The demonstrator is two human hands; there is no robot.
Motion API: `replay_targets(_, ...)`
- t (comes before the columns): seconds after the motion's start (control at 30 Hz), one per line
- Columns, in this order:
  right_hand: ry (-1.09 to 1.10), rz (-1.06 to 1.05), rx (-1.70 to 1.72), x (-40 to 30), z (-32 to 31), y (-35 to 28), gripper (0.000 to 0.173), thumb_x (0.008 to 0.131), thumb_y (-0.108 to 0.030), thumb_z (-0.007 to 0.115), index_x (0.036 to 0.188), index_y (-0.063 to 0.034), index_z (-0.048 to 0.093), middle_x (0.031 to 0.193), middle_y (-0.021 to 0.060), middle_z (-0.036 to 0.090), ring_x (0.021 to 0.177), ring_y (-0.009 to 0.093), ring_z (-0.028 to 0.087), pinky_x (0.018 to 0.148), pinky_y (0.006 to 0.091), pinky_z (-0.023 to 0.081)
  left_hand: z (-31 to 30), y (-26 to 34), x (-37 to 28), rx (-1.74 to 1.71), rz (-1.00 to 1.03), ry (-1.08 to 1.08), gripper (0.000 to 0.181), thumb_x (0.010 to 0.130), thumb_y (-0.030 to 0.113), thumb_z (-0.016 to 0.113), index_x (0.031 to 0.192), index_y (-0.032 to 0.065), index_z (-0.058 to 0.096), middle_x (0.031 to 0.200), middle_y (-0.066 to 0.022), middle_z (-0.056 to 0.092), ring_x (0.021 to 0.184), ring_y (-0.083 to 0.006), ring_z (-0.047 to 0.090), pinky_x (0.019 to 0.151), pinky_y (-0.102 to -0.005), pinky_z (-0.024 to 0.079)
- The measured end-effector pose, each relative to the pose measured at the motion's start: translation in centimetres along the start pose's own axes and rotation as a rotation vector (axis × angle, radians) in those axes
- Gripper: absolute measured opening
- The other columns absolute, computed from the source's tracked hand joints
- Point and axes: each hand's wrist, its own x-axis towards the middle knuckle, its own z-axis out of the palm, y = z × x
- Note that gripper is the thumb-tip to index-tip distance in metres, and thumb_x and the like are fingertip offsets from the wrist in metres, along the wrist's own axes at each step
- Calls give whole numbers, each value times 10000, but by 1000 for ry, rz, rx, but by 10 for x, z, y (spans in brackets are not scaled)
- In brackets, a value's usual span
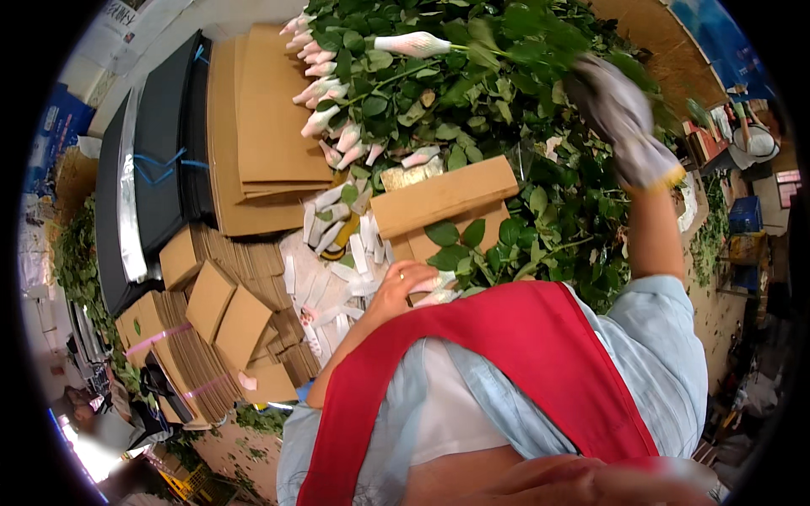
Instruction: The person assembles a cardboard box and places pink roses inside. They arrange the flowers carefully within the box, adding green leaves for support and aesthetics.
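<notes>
My left hand (405, 286), bare with a ring, rests against several pink rosebuds in white foam net sleeves (435, 297) at the front edge, close to my apron. My right hand (610, 104), in a grey glove with a yellow cuff, reaches over the pile of leafy rose stems (455, 95); it is motion-blurred. A single sleeved rosebud (412, 44) lies at the top, its stem running toward that glove; whether the fingers hold the stem cannot be told. Before me lies a folded cardboard strip (444, 196) over a flat cardboard sheet.
Flat cardboard sheets (285, 114) and dark sheets (163, 139) tied with blue string stand at the left. Below them are bundled cardboard pieces (183, 341). White foam sleeves (359, 253) and a spare glove (326, 218) lie on the table. People work at both far sides.
</notes>
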Motion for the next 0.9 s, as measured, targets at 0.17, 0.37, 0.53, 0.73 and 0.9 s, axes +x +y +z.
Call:
replay_targets(0.17,-208,-116,265,-98,-59,-47,195,829,-112,628,1019,-89,664,996,95,680,823,226,665,655,306,548,-2,-5,7,-40,-28,-67,552,630,191,823,1146,123,639,1231,-128,568,1196,-334,438,998,-431,381)
replay_targets(0.37,-779,140,223,-165,22,-81,299,943,-259,421,1206,-184,543,966,168,620,887,339,621,716,416,516,-3,-8,15,183,207,140,530,597,230,831,1099,173,674,1418,-173,351,1262,-385,344,1017,-459,370)
replay_targets(0.53,-728,140,144,-138,-17,-77,319,854,-180,536,1171,-149,541,961,146,619,807,336,628,646,411,512,-15,2,26,78,64,-45,431,618,256,819,1017,142,699,1248,-110,532,1129,-334,490,959,-417,399)
replay_targets(0.73,-520,-538,474,-22,-91,-152,215,816,-120,595,1019,-58,566,814,96,619,703,287,632,621,361,534,3,0,18,142,79,104,301,692,185,773,977,151,684,1171,-89,552,1096,-309,509,908,-388,437)
replay_targets(0.9,-627,-733,553,-5,-39,-171,230,840,-151,561,1055,-70,569,893,101,609,790,288,609,686,365,513,20,-23,4,262,78,65,307,738,215,719,1028,150,643,1142,-97,557,1102,-280,505,866,-401,416)
